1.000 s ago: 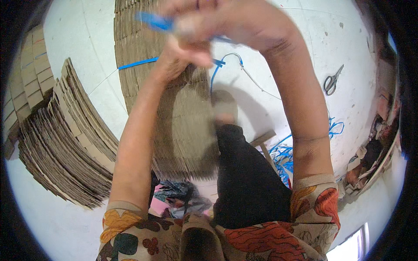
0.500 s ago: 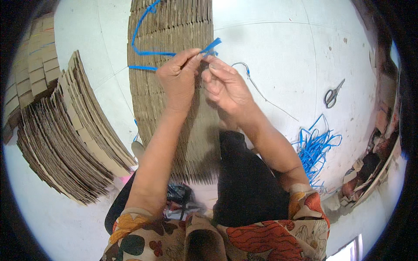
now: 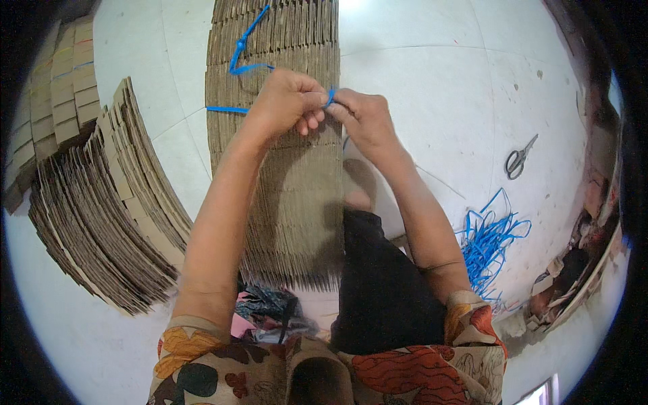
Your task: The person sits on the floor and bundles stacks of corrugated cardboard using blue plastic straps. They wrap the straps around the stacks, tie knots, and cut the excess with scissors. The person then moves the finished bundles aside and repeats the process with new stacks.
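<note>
A long stack of brown cardboard pieces point(image 3: 290, 175) stands on edge in front of me, running away between my legs. Blue plastic strap point(image 3: 226, 109) crosses it from the left side. At the stack's right edge, both hands pinch this strap, which forms a small loop or knot between the fingertips. My left hand point(image 3: 291, 101) is closed on it from the left, over the cardboard. From the right, my right hand point(image 3: 364, 115) grips it between thumb and forefinger. Another length of blue strap point(image 3: 241, 46), with a knot in it, lies farther up the stack.
Black-handled scissors point(image 3: 518, 158) lie on the pale floor to the right. Nearer me is a tangled heap of blue strap point(image 3: 489, 243). More cardboard stacks point(image 3: 94, 223) stand at the left. Cardboard scraps point(image 3: 550, 270) line the far right.
The strap's loose ends, which stuck up between my hands, are now drawn into a small loop. My right hand has turned and shifted right; the loose strap farther up has changed shape.
</note>
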A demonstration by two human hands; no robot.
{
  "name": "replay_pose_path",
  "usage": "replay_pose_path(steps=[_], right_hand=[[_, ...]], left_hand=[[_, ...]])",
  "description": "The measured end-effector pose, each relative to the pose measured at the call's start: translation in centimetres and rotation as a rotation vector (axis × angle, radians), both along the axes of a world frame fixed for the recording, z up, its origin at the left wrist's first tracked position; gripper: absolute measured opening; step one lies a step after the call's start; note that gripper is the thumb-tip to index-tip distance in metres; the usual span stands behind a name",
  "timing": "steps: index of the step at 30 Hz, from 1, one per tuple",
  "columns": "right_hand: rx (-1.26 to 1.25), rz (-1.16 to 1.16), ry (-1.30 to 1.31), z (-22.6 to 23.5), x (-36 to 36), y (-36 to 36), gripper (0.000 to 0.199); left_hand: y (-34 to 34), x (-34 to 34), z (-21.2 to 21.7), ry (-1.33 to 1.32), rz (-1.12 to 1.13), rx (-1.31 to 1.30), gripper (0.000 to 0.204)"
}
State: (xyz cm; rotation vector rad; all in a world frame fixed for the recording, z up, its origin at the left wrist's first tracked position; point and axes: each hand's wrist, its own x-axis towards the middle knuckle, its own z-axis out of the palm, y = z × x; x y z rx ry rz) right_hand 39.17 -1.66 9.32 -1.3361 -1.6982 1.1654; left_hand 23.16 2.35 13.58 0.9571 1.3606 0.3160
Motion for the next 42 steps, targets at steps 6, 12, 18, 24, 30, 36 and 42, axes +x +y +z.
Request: replay_pose_path(steps=[6, 12, 18, 24, 30, 36, 42], right_hand=[[-0.281, -0.016, -0.081, -2.4, 2.5, 1.4, 0.023], [-0.666, -0.312, 0.878, -5.9, 1.1, 0.8, 0.014], [-0.777, -0.304, 1.285, -4.2, -0.3, 2.1, 0.025], [-0.869, -0.096, 0.826, -5.2, 1.7, 3.6, 0.026], [-0.815, -0.058, 0.949, -6.1, 0.7, 3.5, 0.019], [-0.365, 0.068, 0.072, -3.5, 2.4, 2.1, 0.017], [-0.393, -0.035, 0.345, -2.9, 3.4, 2.6, 0.025]], left_hand=[[-1.0, -5.6, -1.4, 0.742, -0.482, 0.906, 0.013], [-1.6, -4.3, -1.1, 0.122, -0.129, 0.733, 0.022], [-0.4, -2.7, -3.3, -0.474, 0.151, 0.190, 0.029], [0.5, -3.6, -3.4, -0.167, -0.109, 0.248, 0.036], [-1.0, -3.4, -5.6, -0.182, 0.165, 0.408, 0.037], [-1.1, -2.9, -5.7, -0.148, 0.209, 0.398, 0.037], [-0.6, -3.3, -5.4, -0.163, 0.186, 0.424, 0.036]])
